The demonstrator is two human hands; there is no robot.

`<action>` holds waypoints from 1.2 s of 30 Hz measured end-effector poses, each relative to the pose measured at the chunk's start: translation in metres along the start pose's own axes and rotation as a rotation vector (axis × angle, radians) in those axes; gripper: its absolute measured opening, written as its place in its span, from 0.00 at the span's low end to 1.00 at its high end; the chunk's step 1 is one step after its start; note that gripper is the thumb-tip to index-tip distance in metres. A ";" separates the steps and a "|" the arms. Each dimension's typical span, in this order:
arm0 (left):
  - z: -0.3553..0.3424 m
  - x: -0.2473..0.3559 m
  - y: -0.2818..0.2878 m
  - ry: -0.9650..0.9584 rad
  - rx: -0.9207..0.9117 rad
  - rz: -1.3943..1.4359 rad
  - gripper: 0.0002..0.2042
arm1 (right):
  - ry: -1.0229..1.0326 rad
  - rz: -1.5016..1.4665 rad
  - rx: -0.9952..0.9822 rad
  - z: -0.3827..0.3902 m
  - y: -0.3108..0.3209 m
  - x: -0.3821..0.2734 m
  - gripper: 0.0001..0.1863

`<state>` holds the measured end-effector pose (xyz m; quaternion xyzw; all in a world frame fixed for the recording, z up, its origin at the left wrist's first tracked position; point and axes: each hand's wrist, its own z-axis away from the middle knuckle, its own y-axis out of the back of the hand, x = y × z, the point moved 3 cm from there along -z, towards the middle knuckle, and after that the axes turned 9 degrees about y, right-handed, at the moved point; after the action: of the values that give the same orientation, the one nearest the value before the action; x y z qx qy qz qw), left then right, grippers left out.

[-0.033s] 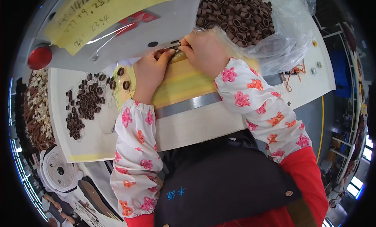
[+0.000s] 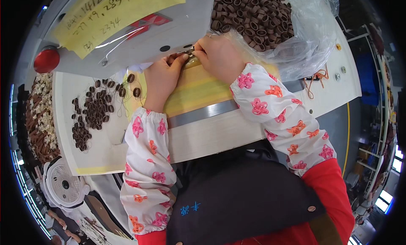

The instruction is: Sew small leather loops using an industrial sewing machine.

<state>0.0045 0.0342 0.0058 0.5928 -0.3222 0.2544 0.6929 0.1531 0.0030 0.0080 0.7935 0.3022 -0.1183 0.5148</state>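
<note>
Nothing has moved: both hands, left (image 2: 163, 73) and right (image 2: 218, 54), still pinch a small brown ring (image 2: 189, 56) in closed grip.

The single view comes from a camera on the person's head, looking steeply down over a dark apron (image 2: 241, 194) and flowered sleeves onto the pale worktable (image 2: 220, 137), close enough that the forearms fill the middle. Its fisheye lens bends the table's edges, and the dark rim is probably too warped to read.
</note>
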 end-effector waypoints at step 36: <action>0.027 0.013 -0.001 -0.364 0.272 -0.344 0.07 | 0.210 0.479 0.029 -0.058 0.087 0.040 0.10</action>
<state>0.0102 0.0068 0.0173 0.7623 -0.2987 0.0632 0.5706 0.2299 0.0440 0.0779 0.8576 0.1558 0.0860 0.4826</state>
